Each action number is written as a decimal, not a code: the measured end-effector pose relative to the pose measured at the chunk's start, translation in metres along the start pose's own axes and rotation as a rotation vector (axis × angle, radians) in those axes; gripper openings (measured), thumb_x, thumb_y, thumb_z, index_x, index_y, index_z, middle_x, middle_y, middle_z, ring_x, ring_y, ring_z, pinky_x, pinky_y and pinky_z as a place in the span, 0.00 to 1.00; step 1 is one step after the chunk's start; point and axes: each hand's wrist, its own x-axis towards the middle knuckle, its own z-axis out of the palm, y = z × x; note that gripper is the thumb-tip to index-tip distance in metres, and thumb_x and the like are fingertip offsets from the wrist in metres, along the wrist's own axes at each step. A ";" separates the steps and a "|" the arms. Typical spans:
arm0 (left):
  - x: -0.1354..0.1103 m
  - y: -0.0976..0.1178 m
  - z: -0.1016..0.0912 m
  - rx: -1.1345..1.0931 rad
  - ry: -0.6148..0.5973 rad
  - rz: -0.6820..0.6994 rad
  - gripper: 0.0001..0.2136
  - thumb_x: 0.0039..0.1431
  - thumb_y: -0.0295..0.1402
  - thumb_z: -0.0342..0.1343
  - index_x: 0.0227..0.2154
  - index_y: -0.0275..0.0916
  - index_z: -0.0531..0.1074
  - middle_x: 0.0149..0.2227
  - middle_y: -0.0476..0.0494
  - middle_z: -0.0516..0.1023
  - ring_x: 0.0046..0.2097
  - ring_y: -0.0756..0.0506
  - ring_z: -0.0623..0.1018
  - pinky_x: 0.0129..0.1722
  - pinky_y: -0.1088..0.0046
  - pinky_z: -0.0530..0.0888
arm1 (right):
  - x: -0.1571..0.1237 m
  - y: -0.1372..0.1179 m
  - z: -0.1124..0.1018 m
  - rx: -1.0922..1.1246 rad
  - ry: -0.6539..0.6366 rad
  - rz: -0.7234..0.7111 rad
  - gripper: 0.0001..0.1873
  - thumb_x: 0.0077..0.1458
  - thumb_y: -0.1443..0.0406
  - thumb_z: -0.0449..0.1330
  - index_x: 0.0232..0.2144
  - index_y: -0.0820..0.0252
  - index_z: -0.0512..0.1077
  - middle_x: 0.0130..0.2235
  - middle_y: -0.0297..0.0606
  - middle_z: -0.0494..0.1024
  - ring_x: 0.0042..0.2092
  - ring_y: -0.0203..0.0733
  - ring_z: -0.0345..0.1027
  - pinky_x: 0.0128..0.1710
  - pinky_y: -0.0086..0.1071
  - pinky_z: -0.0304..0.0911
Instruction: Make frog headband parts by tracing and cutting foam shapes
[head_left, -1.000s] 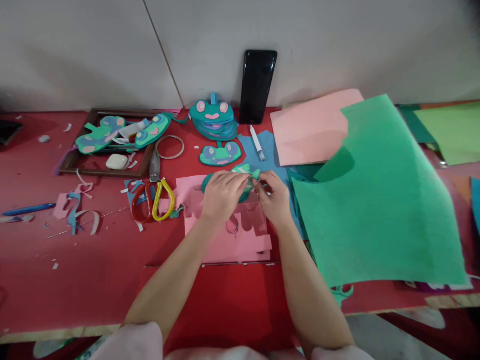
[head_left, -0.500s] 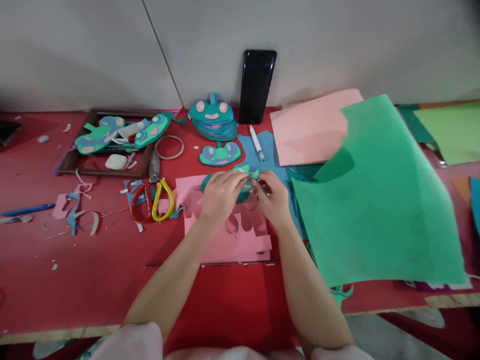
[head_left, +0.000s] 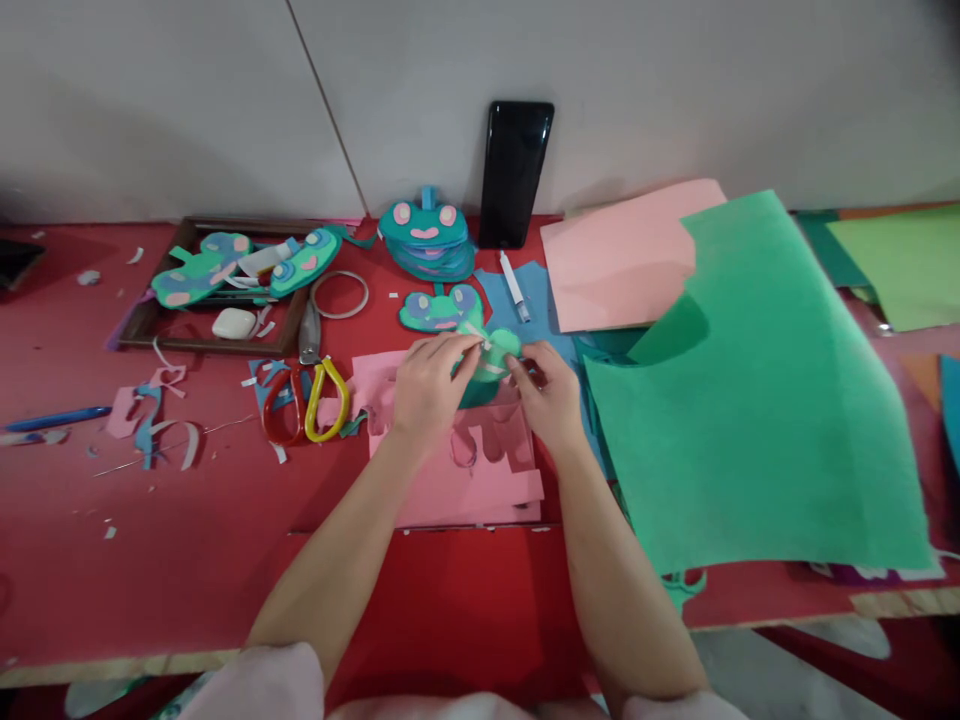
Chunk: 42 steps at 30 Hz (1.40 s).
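Observation:
My right hand [head_left: 553,395] pinches the edge of a light green felt cutout [head_left: 502,346] with pale strips across it. At its left side my left hand [head_left: 433,388] is closed, thumb and forefinger gripping a thin white strip [head_left: 471,328]. Whether that strip is tape or its backing, I cannot tell. Below the cutout a dark teal felt piece [head_left: 478,392] shows partly between the hands. Pink felt [head_left: 457,490] with cut-out holes lies under both hands. Just beyond them rests a finished green frog-face piece [head_left: 441,308].
Scissors [head_left: 306,400] with red and yellow handles lie left. Behind are a wooden tray [head_left: 210,345], a tape ring [head_left: 339,295], stacked frog faces [head_left: 425,240] and an upright phone [head_left: 516,175]. A white pen [head_left: 514,287] and a large green sheet [head_left: 772,400] are right.
The green cutout has turned so that more of its face shows. My left hand has shifted slightly left and down, and a white strip now stands up at its fingertips.

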 end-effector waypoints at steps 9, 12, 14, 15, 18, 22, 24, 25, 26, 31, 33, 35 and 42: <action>0.013 -0.017 -0.018 -0.261 0.218 -0.418 0.08 0.60 0.36 0.55 0.36 0.40 0.76 0.35 0.47 0.81 0.38 0.49 0.80 0.41 0.72 0.75 | 0.004 0.015 -0.005 0.067 0.187 0.368 0.13 0.52 0.55 0.59 0.32 0.59 0.72 0.22 0.32 0.71 0.23 0.36 0.63 0.23 0.30 0.58; 0.016 -0.031 -0.022 -0.301 0.307 -0.456 0.08 0.60 0.38 0.54 0.35 0.41 0.75 0.33 0.48 0.81 0.37 0.49 0.80 0.41 0.73 0.75 | 0.003 0.019 -0.005 0.102 0.200 0.400 0.13 0.51 0.56 0.59 0.31 0.60 0.73 0.22 0.31 0.70 0.23 0.36 0.63 0.23 0.29 0.58; 0.017 -0.042 -0.025 -0.334 0.381 -0.512 0.10 0.60 0.40 0.53 0.35 0.41 0.74 0.33 0.49 0.80 0.36 0.50 0.80 0.41 0.73 0.75 | 0.003 0.020 -0.005 0.117 0.208 0.407 0.13 0.50 0.56 0.60 0.30 0.60 0.73 0.22 0.31 0.71 0.23 0.35 0.63 0.23 0.29 0.58; 0.018 -0.047 -0.026 -0.374 0.422 -0.556 0.11 0.59 0.42 0.53 0.35 0.41 0.73 0.33 0.48 0.79 0.36 0.50 0.79 0.40 0.73 0.74 | 0.003 0.021 -0.005 0.127 0.210 0.411 0.13 0.50 0.55 0.60 0.30 0.60 0.73 0.23 0.32 0.71 0.23 0.35 0.63 0.22 0.29 0.58; 0.018 -0.062 -0.028 -0.571 0.504 -0.741 0.14 0.58 0.47 0.53 0.35 0.42 0.72 0.36 0.47 0.79 0.38 0.49 0.79 0.37 0.75 0.74 | 0.003 0.021 -0.004 0.168 0.207 0.436 0.13 0.49 0.55 0.61 0.29 0.60 0.72 0.24 0.32 0.72 0.23 0.34 0.63 0.21 0.28 0.58; 0.014 -0.080 -0.029 -0.800 0.439 -0.842 0.13 0.56 0.48 0.54 0.37 0.45 0.72 0.48 0.45 0.77 0.50 0.48 0.76 0.39 0.76 0.73 | 0.003 0.021 -0.004 0.199 0.201 0.437 0.14 0.48 0.55 0.62 0.29 0.60 0.72 0.26 0.33 0.73 0.23 0.33 0.64 0.20 0.28 0.58; 0.012 -0.087 -0.030 -0.856 0.442 -0.852 0.13 0.56 0.48 0.55 0.39 0.47 0.71 0.53 0.47 0.74 0.56 0.48 0.72 0.41 0.76 0.73 | 0.003 0.022 -0.003 0.202 0.200 0.432 0.14 0.47 0.54 0.62 0.29 0.60 0.72 0.26 0.33 0.73 0.23 0.33 0.64 0.20 0.28 0.58; 0.011 -0.090 -0.031 -0.876 0.462 -0.862 0.13 0.56 0.47 0.55 0.39 0.48 0.71 0.55 0.48 0.73 0.58 0.48 0.70 0.42 0.77 0.72 | 0.003 0.022 -0.003 0.202 0.201 0.430 0.15 0.47 0.54 0.62 0.30 0.60 0.72 0.26 0.33 0.74 0.23 0.33 0.64 0.21 0.28 0.58; 0.011 -0.092 -0.033 -0.890 0.491 -0.869 0.13 0.56 0.48 0.55 0.40 0.49 0.71 0.57 0.48 0.72 0.59 0.48 0.69 0.42 0.77 0.72 | 0.003 0.022 -0.003 0.200 0.201 0.428 0.15 0.47 0.54 0.62 0.30 0.60 0.72 0.26 0.33 0.74 0.23 0.33 0.64 0.21 0.28 0.58; 0.013 -0.093 -0.040 -1.026 0.569 -0.933 0.17 0.60 0.52 0.46 0.35 0.46 0.71 0.51 0.47 0.76 0.57 0.49 0.71 0.39 0.78 0.73 | 0.002 0.020 -0.002 0.195 0.185 0.428 0.15 0.48 0.54 0.62 0.29 0.60 0.72 0.26 0.32 0.73 0.23 0.34 0.64 0.21 0.28 0.59; 0.017 -0.087 -0.039 -1.134 0.604 -1.043 0.18 0.62 0.50 0.44 0.33 0.44 0.70 0.45 0.45 0.78 0.49 0.50 0.76 0.35 0.79 0.73 | 0.002 0.020 -0.002 0.201 0.186 0.428 0.15 0.48 0.54 0.62 0.29 0.60 0.72 0.26 0.32 0.73 0.23 0.33 0.64 0.21 0.28 0.59; 0.021 -0.079 -0.035 -1.196 0.580 -1.141 0.14 0.62 0.45 0.46 0.30 0.42 0.70 0.38 0.45 0.79 0.37 0.53 0.77 0.31 0.80 0.72 | 0.002 0.019 -0.002 0.213 0.187 0.425 0.14 0.48 0.54 0.62 0.29 0.60 0.72 0.25 0.32 0.72 0.23 0.33 0.63 0.21 0.28 0.59; 0.022 -0.037 -0.019 -0.987 -0.025 -1.048 0.05 0.52 0.34 0.57 0.28 0.39 0.74 0.27 0.48 0.79 0.28 0.52 0.77 0.27 0.80 0.71 | 0.003 0.012 -0.001 0.366 0.200 0.470 0.14 0.46 0.55 0.63 0.30 0.59 0.72 0.25 0.30 0.70 0.24 0.33 0.63 0.21 0.27 0.59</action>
